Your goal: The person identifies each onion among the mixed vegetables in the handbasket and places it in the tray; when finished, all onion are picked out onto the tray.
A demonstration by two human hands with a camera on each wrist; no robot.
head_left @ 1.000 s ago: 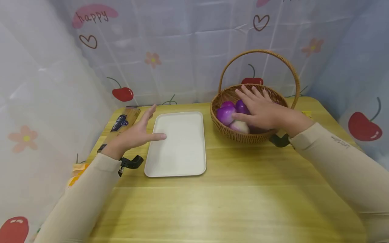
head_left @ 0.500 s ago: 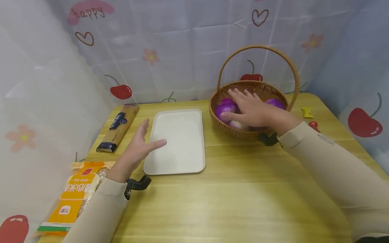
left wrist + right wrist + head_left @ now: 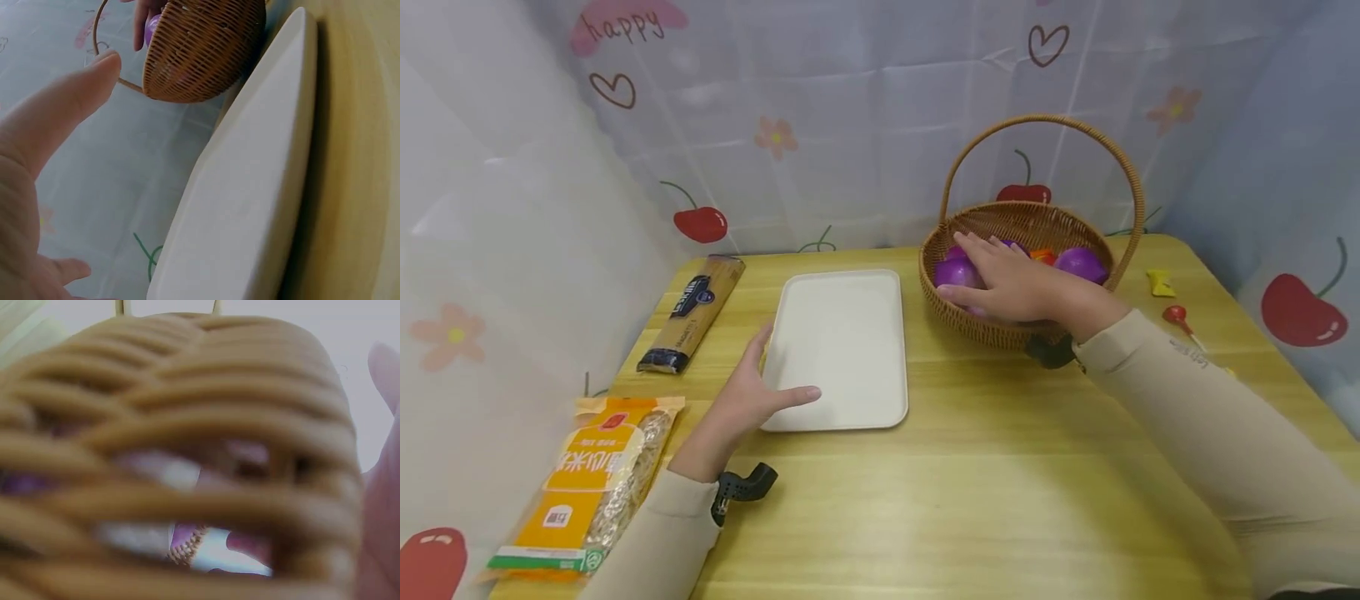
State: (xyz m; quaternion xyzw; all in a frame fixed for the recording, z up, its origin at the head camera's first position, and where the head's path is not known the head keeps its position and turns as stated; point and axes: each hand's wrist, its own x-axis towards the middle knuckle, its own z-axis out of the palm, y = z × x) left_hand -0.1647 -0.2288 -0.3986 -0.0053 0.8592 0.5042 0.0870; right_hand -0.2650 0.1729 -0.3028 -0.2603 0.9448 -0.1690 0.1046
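My left hand (image 3: 741, 408) is at the left edge of a white rectangular tray (image 3: 842, 350), fingers beside the rim and thumb stretched over the surface. In the left wrist view its thumb (image 3: 69, 100) and fingers are spread. Over the wicker basket (image 3: 972, 327) my right hand (image 3: 1015, 279) reaches in with fingers extended, palm down. Under and beside it lie round purple items (image 3: 955, 273) resembling onions or turnips, and a small orange thing (image 3: 1042, 256). Whether the fingers touch them is hidden. Basket weave (image 3: 206, 425) fills most of the right wrist view.
Left of the tray lie a spaghetti pack (image 3: 692, 312) and an orange-and-clear food bag (image 3: 591, 487). A yellow wrapped candy (image 3: 1161, 282) and a red lollipop (image 3: 1177, 317) are right of the basket. The basket's tall handle (image 3: 1045, 119) arches above. A printed curtain (image 3: 865, 133) stands behind the table.
My left hand has come down and nearer, to the tray's left edge. Inside the basket area, my right hand has shifted left, uncovering the purple item at the right and the orange thing.
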